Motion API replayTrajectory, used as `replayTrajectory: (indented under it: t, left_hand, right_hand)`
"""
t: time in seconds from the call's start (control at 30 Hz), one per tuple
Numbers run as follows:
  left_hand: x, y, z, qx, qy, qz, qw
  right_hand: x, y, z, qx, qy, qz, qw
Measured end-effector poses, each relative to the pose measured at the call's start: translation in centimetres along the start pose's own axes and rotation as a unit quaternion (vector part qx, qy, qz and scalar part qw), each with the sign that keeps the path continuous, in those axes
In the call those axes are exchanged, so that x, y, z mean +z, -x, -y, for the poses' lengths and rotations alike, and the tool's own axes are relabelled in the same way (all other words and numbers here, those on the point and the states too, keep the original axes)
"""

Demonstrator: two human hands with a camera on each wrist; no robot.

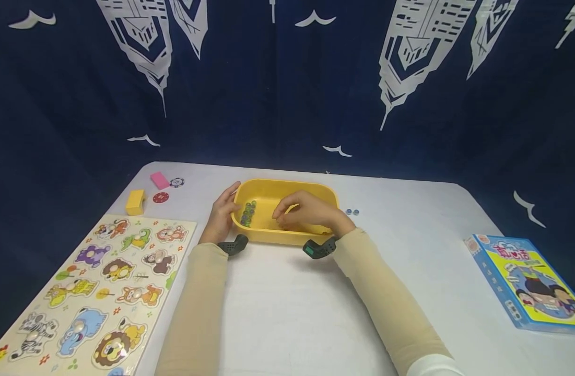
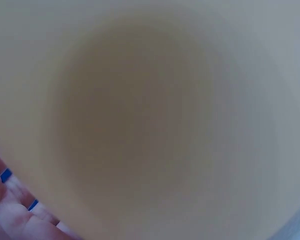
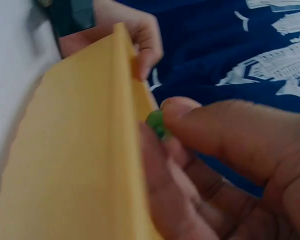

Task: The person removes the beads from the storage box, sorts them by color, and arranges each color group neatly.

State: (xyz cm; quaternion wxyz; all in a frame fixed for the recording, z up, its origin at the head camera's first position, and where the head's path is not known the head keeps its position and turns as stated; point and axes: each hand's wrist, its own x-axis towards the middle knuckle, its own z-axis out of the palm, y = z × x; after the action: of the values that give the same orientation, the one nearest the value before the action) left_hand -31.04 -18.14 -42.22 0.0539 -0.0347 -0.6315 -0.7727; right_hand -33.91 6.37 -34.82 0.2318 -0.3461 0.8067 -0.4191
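A shallow yellow plastic bin (image 1: 273,236) stands near the far side of the white table. My left hand (image 1: 218,219) grips its left end, thumb over the rim and fingers along the outside. Inside, against that left end, several green and bluish glass marbles (image 1: 247,213) lie in two rows. Over the middle of the bin is my right hand (image 1: 311,209), its fingertips low inside. The right wrist view shows a green marble (image 3: 156,120) pinched between its thumb and fingers. In the left wrist view the close bin wall (image 2: 140,120) is a blur, with fingers (image 2: 20,215) at lower left.
Two blue marbles (image 1: 356,212) lie right of the bin. At left are an animal knob-puzzle board (image 1: 151,221), a yellow arch block (image 1: 135,202), a pink block (image 1: 160,180), a red chip (image 1: 161,198) and a black-and-white chip (image 1: 176,182). A colourful box (image 1: 531,282) lies at right.
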Motion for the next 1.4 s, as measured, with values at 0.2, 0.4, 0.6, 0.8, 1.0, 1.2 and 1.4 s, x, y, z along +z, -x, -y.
replayTrajectory:
  t: [0.2,0.4,0.6,0.8,1.0,1.2,1.4]
  left_hand:
    - [0.0,0.0,0.0,0.0,0.001,0.004,1.0]
    - [0.1,0.2,0.0,0.004,-0.016,0.006,0.9998]
    - [0.1,0.3,-0.2,-0.005,-0.018,-0.002,0.9998]
    - [0.2,0.4,-0.2,-0.01,-0.019,-0.002,0.9998]
    - [0.2,0.5,-0.4,-0.008,-0.023,-0.002,0.9997]
    - [0.2,0.3,-0.3,-0.004,-0.023,0.002,0.9997]
    - [0.2,0.3,-0.2,-0.003,-0.021,0.007,0.9997]
  right_hand:
    - [-2.2,3.4,-0.8,-0.014,-0.081,-0.046,0.996]
    - [-4.9,6.6,-3.4,-0.003,-0.113,-0.135,0.984]
    - [-7.1,9.5,-7.0,0.027,-0.095,-0.18,0.979]
    - [-8.0,11.7,-10.0,0.087,-0.053,-0.192,0.976]
    - [-8.0,12.4,-12.0,0.111,-0.024,-0.191,0.975]
    - [-7.6,12.4,-12.9,0.121,0.022,-0.188,0.974]
    - [-7.3,12.3,-13.3,0.122,0.051,-0.188,0.973]
